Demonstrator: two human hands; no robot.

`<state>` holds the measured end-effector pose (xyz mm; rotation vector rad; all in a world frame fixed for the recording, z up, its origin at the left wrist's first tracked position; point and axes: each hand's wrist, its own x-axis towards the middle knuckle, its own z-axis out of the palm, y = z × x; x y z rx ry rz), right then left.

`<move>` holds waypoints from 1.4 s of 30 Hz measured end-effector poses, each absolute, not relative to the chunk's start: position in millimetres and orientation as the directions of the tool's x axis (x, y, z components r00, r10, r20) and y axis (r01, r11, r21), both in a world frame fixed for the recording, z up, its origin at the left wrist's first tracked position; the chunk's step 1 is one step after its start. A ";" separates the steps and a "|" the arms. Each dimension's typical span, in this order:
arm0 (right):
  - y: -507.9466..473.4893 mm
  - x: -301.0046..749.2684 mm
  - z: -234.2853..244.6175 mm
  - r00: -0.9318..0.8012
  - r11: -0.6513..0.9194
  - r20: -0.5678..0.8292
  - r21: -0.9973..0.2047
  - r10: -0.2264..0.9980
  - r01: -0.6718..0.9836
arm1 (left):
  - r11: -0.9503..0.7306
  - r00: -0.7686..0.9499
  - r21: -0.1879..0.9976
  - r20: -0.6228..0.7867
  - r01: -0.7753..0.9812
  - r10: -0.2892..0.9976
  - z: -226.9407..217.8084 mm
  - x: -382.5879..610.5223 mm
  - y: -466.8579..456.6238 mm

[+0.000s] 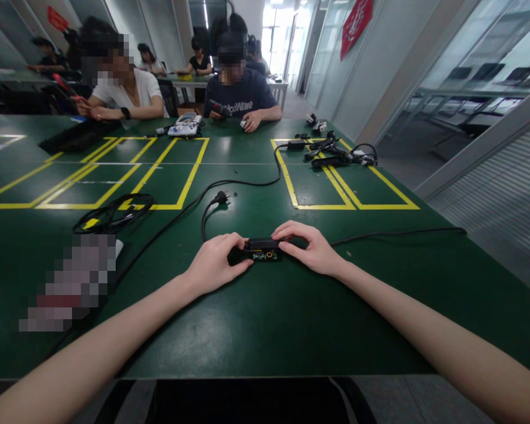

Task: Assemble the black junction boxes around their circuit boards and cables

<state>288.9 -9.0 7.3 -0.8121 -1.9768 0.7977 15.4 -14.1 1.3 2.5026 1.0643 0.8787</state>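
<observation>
Far left of grip: I'm seeing a pixelated object [70, 282] lying on the green table [256, 318], well apart from both hands; can't tell what it is.
Up-left of grip: a coiled black cable [115, 213] is lying at the near edge of the yellow tape lines [159, 171].
Left hand [216, 262]: I'm clamping it on the left end of the small black unit, fingers curling over the top.
Just beyond left hand: a plug [221, 198] on a black cord is lying loose, near but not touching.
Grip centre: the small black unit [262, 249] is sitting between both hands, low at the table, with a strip of green circuit board showing on its near face. Can't tell whether it's resting or lifted.
Right hand [311, 250]: I'm grasping the unit's right end, fingertips pressing on its top.
Right of grip: a thin black lead [397, 234] is running off rightward from behind the right hand.
Far up-right: a heap of black adapters [335, 154] is lying across the yellow lines.
Across the table: two seated people are working, their hands well apart from mine.
</observation>
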 end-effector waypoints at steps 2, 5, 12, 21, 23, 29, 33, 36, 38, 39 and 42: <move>-9.1 289.0 7.1 -0.441 0.597 0.461 -0.764 0.770 0.245 | -0.656 0.531 0.520 0.391 0.547 0.752 2.5 15.4 -14.1; -9.0 289.8 6.3 -0.438 0.613 0.476 -0.747 0.763 0.258 | -0.632 0.533 0.563 0.357 0.532 0.767 3.7 15.6 -13.7; -8.5 291.7 2.9 -0.437 0.653 0.516 -0.712 0.737 0.260 | -0.595 0.527 0.605 0.315 0.530 0.790 4.5 16.1 -13.1; -8.0 292.0 5.1 -0.493 0.661 0.490 -0.702 0.719 0.266 | -0.605 0.538 0.588 0.314 0.537 0.782 4.0 15.1 -13.1; -7.6 292.6 4.5 -0.511 0.682 0.499 -0.679 0.699 0.270 | -0.608 0.539 0.579 0.315 0.543 0.781 3.5 15.1 -12.7; -7.8 293.7 3.1 -0.573 0.750 0.520 -0.596 0.634 0.288 | -0.629 0.553 0.547 0.324 0.552 0.767 4.2 15.1 -11.9; -8.5 293.7 5.1 -0.610 0.770 0.503 -0.555 0.612 0.315 | -0.646 0.573 0.522 0.321 0.558 0.754 4.7 15.5 -12.0; -8.9 293.6 7.2 -0.639 0.786 0.483 -0.508 0.598 0.351 | -0.653 0.578 0.525 0.328 0.546 0.747 3.9 16.0 -12.3; -9.0 293.4 8.1 -0.652 0.792 0.471 -0.485 0.594 0.371 | -0.662 0.584 0.529 0.339 0.530 0.738 3.4 16.1 -12.4; -9.0 293.3 8.3 -0.655 0.793 0.467 -0.481 0.594 0.375 | -0.667 0.588 0.529 0.342 0.524 0.733 3.3 16.1 -12.4; -8.7 293.0 7.3 -0.655 0.793 0.470 -0.486 0.591 0.367 | -0.681 0.610 0.515 0.334 0.520 0.718 3.7 15.5 -12.1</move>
